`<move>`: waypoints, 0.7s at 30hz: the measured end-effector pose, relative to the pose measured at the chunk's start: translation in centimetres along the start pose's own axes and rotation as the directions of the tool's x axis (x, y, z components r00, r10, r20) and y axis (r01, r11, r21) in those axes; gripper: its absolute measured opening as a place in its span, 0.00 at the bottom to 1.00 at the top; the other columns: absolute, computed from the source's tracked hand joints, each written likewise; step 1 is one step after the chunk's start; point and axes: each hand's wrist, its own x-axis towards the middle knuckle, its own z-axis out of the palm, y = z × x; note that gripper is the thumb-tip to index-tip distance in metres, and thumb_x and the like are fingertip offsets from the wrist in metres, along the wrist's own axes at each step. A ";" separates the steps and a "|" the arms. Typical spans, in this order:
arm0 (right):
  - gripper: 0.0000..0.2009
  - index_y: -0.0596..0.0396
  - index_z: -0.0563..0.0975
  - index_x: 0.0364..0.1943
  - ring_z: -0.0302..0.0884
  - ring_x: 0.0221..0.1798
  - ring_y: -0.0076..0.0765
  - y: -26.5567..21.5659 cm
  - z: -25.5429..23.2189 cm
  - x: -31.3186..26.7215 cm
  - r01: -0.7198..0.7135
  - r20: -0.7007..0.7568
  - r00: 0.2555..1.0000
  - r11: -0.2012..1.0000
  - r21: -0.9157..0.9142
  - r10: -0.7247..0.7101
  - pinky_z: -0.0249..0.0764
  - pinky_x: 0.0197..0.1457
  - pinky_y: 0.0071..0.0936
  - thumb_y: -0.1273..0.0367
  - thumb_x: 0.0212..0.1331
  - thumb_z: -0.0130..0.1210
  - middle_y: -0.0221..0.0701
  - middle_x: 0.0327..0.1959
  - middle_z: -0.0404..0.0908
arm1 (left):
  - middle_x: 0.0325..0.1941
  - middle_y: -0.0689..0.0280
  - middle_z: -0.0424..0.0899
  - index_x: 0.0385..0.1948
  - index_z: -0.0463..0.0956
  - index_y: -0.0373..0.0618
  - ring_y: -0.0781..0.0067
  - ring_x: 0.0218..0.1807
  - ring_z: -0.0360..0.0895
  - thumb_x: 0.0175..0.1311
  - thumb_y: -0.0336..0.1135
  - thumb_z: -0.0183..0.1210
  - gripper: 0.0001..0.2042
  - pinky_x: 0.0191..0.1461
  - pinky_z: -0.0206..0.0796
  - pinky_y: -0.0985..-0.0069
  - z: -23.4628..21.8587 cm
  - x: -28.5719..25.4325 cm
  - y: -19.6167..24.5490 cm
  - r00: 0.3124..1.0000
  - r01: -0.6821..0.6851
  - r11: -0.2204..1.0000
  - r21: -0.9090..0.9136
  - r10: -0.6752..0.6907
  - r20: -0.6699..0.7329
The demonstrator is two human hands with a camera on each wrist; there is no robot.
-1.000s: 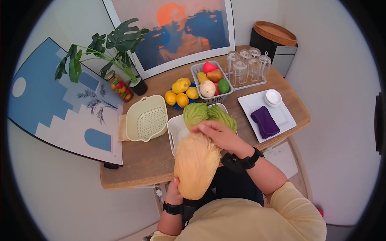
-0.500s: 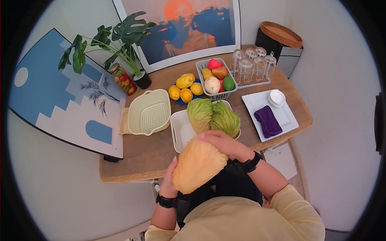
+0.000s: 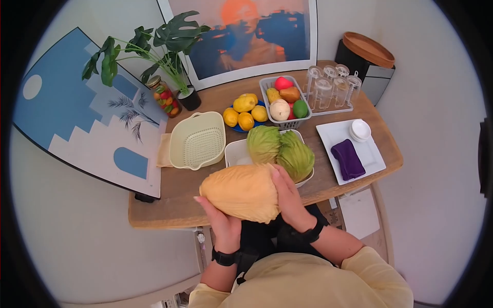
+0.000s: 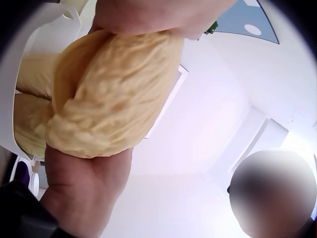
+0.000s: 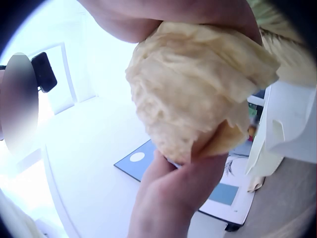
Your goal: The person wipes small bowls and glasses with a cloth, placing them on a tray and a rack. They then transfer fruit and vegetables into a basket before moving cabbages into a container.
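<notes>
A pale yellow napa cabbage [image 3: 240, 192] lies sideways between my two hands, in front of the table's near edge. My left hand [image 3: 226, 226] grips its left part from below, thumb along the near side. At the ruffled right end, my right hand [image 3: 294, 203] holds it, with the fingers hidden behind the leaves. In the left wrist view both hands clasp the wrinkled cabbage [image 4: 114, 94] from opposite sides. Loose leaf edges of the cabbage [image 5: 193, 84] show in the right wrist view. Just beyond it, two green-topped cabbages [image 3: 264, 143] sit in a white bin [image 3: 236, 153].
An empty cream colander [image 3: 197, 146] stands left of the bin. Behind are lemons [image 3: 244, 104] on a blue plate and a grey basket [image 3: 291, 123] of mixed produce. A white tray [image 3: 373, 158] with a purple cloth [image 3: 348, 159] lies right; glass jars [image 3: 323, 95] stand behind it.
The napa cabbage has turned from steeply slanted to nearly level and come up over the table edge. My right hand has shifted from its top to its right end. The head view has shifted slightly.
</notes>
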 end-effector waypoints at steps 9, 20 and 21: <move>0.17 0.61 0.68 0.50 0.67 0.47 0.22 -0.3 -2.1 1.1 0.140 0.211 0.976 0.913 -0.382 -0.062 0.64 0.52 0.21 0.62 0.66 0.39 0.31 0.44 0.72 | 0.57 0.58 0.65 0.58 0.55 0.41 0.62 0.58 0.66 0.60 0.59 0.46 0.33 0.59 0.62 0.65 -1.9 0.2 -1.0 0.986 -0.166 0.985 0.052 0.163 0.044; 0.21 0.60 0.70 0.49 0.75 0.42 0.36 -2.8 -1.0 1.7 0.030 0.303 0.935 0.807 -0.590 0.186 0.70 0.46 0.29 0.58 0.57 0.52 0.38 0.39 0.77 | 0.52 0.59 0.69 0.55 0.58 0.38 0.68 0.51 0.71 0.60 0.59 0.47 0.33 0.51 0.67 0.72 -2.7 0.7 -0.3 0.955 -0.190 0.880 0.435 0.064 0.288; 0.21 0.60 0.70 0.49 0.75 0.42 0.36 -2.9 -0.8 1.7 0.024 0.299 0.935 0.808 -0.589 0.190 0.70 0.46 0.29 0.58 0.57 0.52 0.38 0.39 0.77 | 0.52 0.59 0.69 0.55 0.58 0.38 0.68 0.51 0.71 0.60 0.59 0.47 0.33 0.51 0.67 0.72 -2.8 0.8 -0.2 0.957 -0.184 0.880 0.438 0.058 0.285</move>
